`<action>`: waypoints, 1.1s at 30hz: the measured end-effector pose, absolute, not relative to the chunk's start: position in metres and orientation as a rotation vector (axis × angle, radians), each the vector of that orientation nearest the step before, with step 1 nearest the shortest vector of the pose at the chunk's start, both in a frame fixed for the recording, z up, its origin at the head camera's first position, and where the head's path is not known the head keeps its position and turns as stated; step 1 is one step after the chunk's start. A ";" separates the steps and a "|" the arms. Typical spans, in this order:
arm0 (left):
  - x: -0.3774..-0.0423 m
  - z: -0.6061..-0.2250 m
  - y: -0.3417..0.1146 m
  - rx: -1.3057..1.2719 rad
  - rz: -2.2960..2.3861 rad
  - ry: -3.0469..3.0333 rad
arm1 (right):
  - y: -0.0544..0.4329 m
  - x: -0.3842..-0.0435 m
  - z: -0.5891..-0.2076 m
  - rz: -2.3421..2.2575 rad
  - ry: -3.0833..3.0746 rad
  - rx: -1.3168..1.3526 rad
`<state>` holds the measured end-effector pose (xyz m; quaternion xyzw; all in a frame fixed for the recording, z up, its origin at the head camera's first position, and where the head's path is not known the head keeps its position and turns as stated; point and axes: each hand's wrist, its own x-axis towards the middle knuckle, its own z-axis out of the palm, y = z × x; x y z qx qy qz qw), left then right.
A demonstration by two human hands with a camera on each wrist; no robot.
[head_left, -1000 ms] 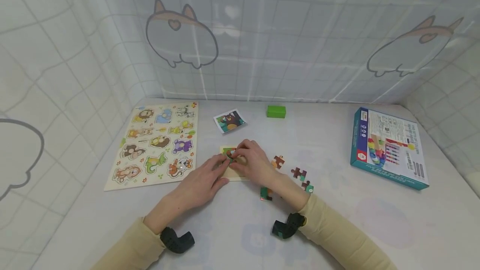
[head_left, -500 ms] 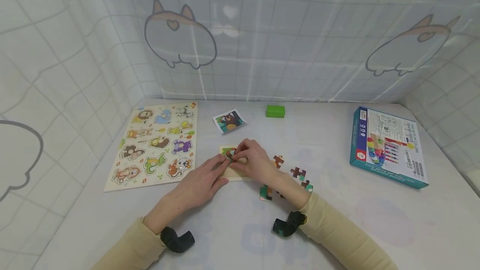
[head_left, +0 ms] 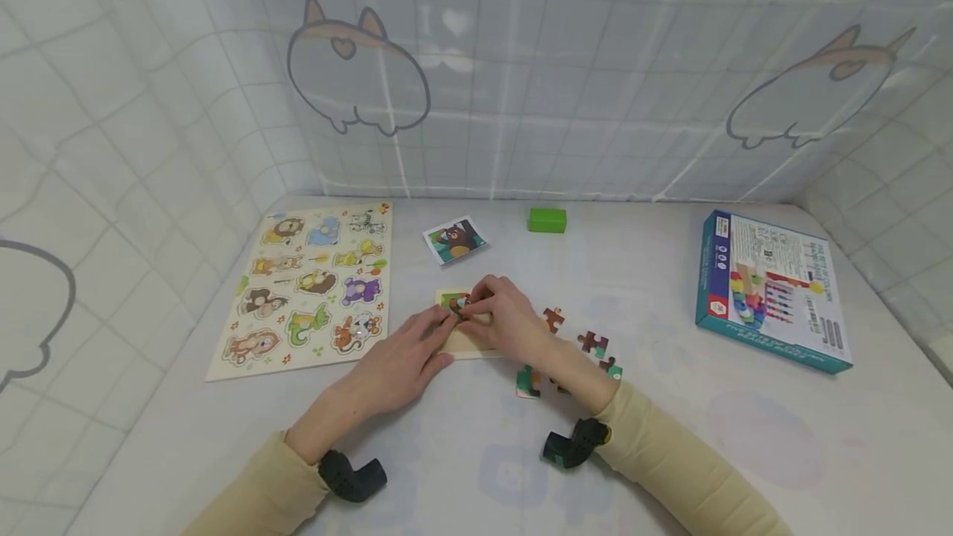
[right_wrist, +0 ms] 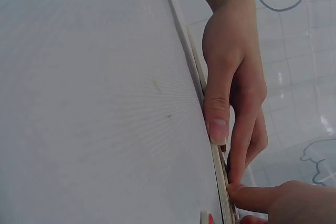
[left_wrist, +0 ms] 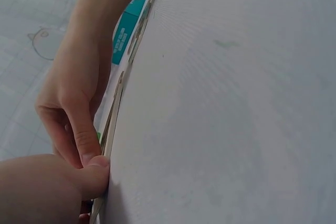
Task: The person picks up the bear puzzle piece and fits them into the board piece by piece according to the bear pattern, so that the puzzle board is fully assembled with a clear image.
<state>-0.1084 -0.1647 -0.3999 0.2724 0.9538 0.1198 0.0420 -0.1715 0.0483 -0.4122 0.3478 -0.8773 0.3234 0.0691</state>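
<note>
Head view: your right hand has thumb and forefinger nearly together, and that grip seems to pinch a small brown-and-green printed jigsaw piece, its outline mostly under your fingers. It sits over the far left part of a pale, flat, wood-toned puzzle tray, mid-way across the white surface. Your left hand lies beside it, fingers extended, tips at the piece, nothing grasped. For a clean seating, I'd keep those left fingertips as a stop, line up tab with notch before any force, then press flat from above; pushing on one edge could tip it or lift its neighbours. The small printed bear card beyond looks a handy colour reference. Artwork at your fingertips is dark brown and green with a hint of red; whether one piece or several joined, can't tell. Loose brown-and-green jigsaw pieces with knobbed edges lie to the right, partly behind your forearm. Left wrist view: right fingers point down and meet your left thumb at the tray's thin edge; the printed face is hidden. Right wrist view: your left thumb rests along that pale edge, apparently steadying it; worth keeping the pressure light so the tray doesn't skid.
</note>
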 end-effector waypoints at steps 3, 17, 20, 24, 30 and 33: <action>-0.108 -0.399 -0.164 0.845 0.367 2.910 | 0.051 -0.173 -0.412 0.996 -2.660 1.032; -0.107 -0.400 -0.165 0.933 0.394 2.946 | 0.060 -0.184 -0.408 0.956 -2.715 0.940; -0.106 -0.400 -0.166 0.943 0.401 2.951 | 0.059 -0.184 -0.408 0.959 -2.708 0.938; -0.106 -0.400 -0.164 0.968 0.386 2.951 | 0.059 -0.184 -0.409 0.970 -2.714 0.925; -0.106 -0.398 -0.160 0.957 0.384 2.929 | 0.064 -0.181 -0.401 1.022 -2.812 0.951; -0.106 -0.398 -0.159 0.943 0.395 2.918 | 0.074 -0.179 -0.391 1.066 -2.852 1.003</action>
